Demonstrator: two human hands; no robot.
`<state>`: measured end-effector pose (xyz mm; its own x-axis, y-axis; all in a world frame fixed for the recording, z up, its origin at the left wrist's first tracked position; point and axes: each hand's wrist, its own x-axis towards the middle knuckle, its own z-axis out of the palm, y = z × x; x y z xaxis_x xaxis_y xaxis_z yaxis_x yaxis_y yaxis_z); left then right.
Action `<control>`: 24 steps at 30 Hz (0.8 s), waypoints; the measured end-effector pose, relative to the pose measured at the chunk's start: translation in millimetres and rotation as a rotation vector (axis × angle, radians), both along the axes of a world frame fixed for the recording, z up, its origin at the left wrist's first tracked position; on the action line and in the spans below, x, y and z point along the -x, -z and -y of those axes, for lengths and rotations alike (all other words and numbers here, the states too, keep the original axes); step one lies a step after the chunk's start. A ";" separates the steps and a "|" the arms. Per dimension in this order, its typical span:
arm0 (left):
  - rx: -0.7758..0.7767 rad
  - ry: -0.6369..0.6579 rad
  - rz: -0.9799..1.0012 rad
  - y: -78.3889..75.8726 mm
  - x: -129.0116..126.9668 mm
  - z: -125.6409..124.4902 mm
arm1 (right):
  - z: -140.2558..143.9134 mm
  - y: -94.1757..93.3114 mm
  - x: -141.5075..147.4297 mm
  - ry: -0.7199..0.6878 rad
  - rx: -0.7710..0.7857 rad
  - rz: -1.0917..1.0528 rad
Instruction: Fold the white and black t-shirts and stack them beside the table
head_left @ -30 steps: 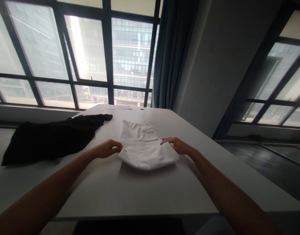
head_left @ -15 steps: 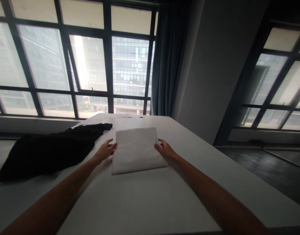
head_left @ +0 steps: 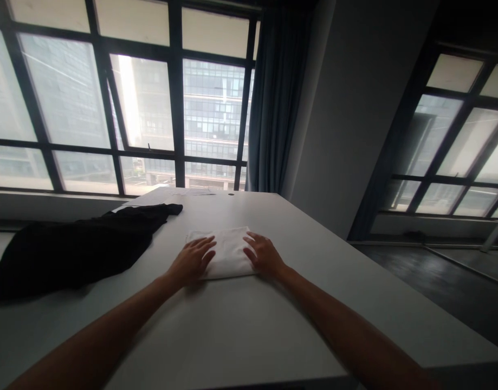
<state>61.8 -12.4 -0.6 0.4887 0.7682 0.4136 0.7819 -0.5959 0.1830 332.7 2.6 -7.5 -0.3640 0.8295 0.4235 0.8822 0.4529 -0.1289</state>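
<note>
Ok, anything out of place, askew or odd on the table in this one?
Nothing stands out. Both hands, left hand and right hand, lie flat on a neatly folded white garment on the table. Only the black garment to the left lies unfolded and rumpled.

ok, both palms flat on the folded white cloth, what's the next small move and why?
Probably sweep both hands outward to smooth it. The left hand and right hand lie flat and open on the white cloth, which sits as a compact folded rectangle on the table; the black garment lies apart, untouched.
</note>
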 end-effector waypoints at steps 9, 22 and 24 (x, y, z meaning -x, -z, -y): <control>0.255 0.053 -0.194 23.0 -11.3 1.5 | 2.0 12.8 6.4 -0.123 0.302 0.099; 0.180 -0.170 -0.138 -9.3 -34.7 -68.5 | -50.2 -42.7 57.6 -0.105 0.227 0.122; 0.212 -0.242 -0.140 -2.1 -34.7 -82.8 | -65.0 -30.5 66.2 -0.064 0.288 0.101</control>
